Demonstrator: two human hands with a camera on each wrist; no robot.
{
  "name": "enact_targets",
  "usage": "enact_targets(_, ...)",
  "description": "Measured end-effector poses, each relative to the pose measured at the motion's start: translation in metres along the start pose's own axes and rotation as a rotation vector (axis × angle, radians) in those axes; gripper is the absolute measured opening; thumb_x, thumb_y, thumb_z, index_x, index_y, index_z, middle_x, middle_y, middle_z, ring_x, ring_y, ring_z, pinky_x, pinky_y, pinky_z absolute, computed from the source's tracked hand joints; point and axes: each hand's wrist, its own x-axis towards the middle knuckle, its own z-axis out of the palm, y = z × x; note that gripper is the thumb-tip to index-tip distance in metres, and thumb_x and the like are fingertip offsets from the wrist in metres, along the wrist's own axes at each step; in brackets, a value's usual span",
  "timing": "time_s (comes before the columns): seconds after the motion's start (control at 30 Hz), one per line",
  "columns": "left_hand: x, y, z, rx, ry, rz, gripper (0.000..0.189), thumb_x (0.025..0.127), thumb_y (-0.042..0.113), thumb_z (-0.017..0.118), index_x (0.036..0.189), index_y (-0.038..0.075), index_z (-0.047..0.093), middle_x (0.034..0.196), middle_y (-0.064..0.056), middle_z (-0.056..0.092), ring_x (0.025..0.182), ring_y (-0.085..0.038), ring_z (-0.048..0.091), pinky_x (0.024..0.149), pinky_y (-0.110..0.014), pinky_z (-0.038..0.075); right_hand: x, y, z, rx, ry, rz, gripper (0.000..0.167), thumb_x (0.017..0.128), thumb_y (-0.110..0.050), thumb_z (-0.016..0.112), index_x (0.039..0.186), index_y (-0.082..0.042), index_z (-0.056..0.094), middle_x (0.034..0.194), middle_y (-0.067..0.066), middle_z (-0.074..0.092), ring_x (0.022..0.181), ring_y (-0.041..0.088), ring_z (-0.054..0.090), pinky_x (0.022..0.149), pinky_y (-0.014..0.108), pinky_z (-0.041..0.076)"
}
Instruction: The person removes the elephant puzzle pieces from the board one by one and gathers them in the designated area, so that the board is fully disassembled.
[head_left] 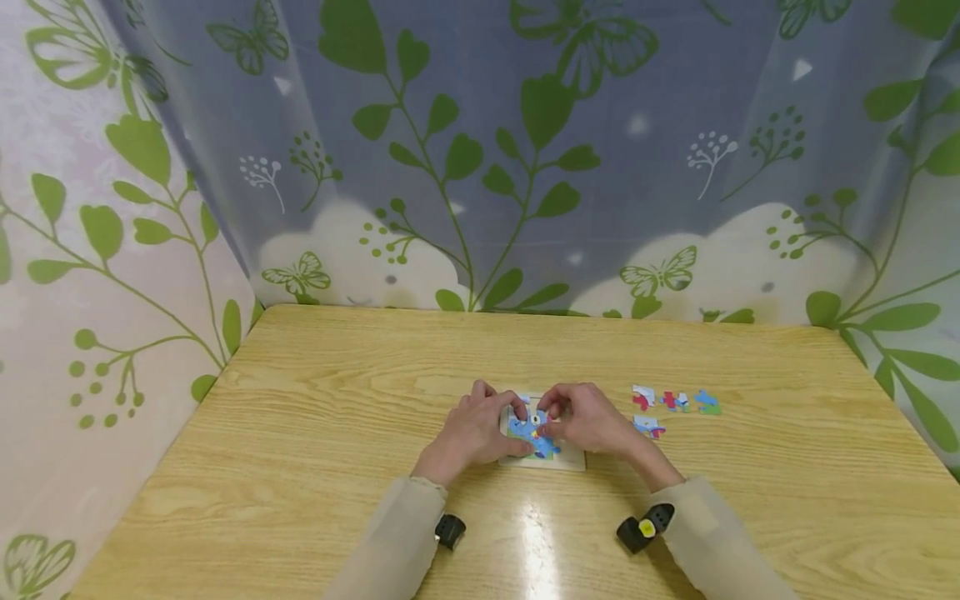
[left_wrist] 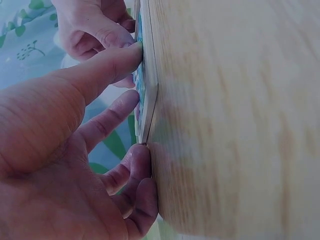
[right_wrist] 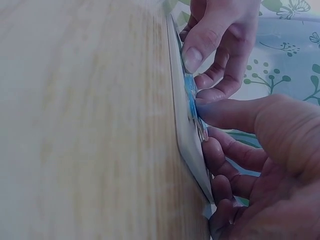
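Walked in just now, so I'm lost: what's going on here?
A person's left hand and right hand are working on a mostly blue jigsaw picture in a pale, flat rectangular tray on a light wood-grain table. The left touches the picture's left part, the right its right; whether the right pinches a piece is unclear. Several loose multicoloured jigsaw pieces lie right of the tray, unplaced.

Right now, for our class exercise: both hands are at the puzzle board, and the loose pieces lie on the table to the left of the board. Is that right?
Not quite: the loose pieces lie to the right of the board, as the head view shows. The left hand and right hand are indeed at the board, and those pieces do lie on the table.
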Motion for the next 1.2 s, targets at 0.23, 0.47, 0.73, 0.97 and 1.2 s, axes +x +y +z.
enact_targets(0.23, -0.0004, -0.0006, -0.0009, -0.006, -0.002, 0.002, 0.036, 0.069, 0.047, 0.07, 0.097, 0.031, 0.053, 0.103, -0.002, 0.033, 0.084, -0.022, 0.038, 0.067, -0.034, 0.032, -0.0013, -0.0001, 0.0006, 0.063, -0.009, 0.023, 0.025, 0.072, -0.016, 0.074, 0.091, -0.011, 0.059, 0.076, 0.002, 0.052, 0.065, 0.015, 0.048, 0.057, 0.029, 0.04)
enact_targets(0.47, -0.0004, -0.0005, -0.0005, 0.001, 0.005, 0.005, 0.037, 0.069, 0.048, 0.07, 0.096, 0.031, 0.053, 0.103, -0.002, 0.033, 0.083, -0.022, 0.038, 0.066, -0.034, 0.032, -0.0025, 0.0021, -0.0006, 0.055, -0.003, -0.01, 0.018, 0.077, -0.015, 0.069, 0.093, -0.013, 0.06, 0.075, 0.001, 0.054, 0.064, 0.016, 0.049, 0.056, 0.028, 0.039)
enact_targets(0.73, -0.0005, 0.0, 0.0004, 0.003, 0.005, -0.003, 0.036, 0.069, 0.048, 0.07, 0.095, 0.03, 0.052, 0.101, -0.001, 0.032, 0.082, -0.022, 0.037, 0.065, -0.034, 0.032, -0.0044, 0.0012, -0.0026, 0.103, -0.011, 0.018, 0.014, 0.082, -0.011, 0.06, 0.095, -0.016, 0.06, 0.075, 0.001, 0.059, 0.066, 0.017, 0.053, 0.062, 0.033, 0.041)
enact_targets(0.97, -0.0014, 0.0007, -0.0001, -0.009, 0.003, -0.003, 0.035, 0.07, 0.048, 0.069, 0.095, 0.03, 0.052, 0.101, -0.001, 0.032, 0.082, -0.022, 0.037, 0.066, -0.035, 0.031, -0.0043, 0.0012, -0.0034, 0.195, -0.017, 0.061, 0.014, 0.082, -0.012, 0.06, 0.096, -0.012, 0.06, 0.075, 0.005, 0.06, 0.067, 0.02, 0.055, 0.065, 0.034, 0.042)
enact_targets(1.2, -0.0006, 0.0012, -0.0014, 0.002, -0.004, -0.006, 0.036, 0.069, 0.048, 0.07, 0.095, 0.031, 0.052, 0.103, -0.002, 0.032, 0.084, -0.022, 0.038, 0.067, -0.035, 0.033, -0.0089, 0.0031, -0.0089, 0.271, -0.039, 0.044, 0.015, 0.084, -0.011, 0.059, 0.099, -0.01, 0.059, 0.08, 0.009, 0.061, 0.073, 0.024, 0.056, 0.065, 0.034, 0.042)
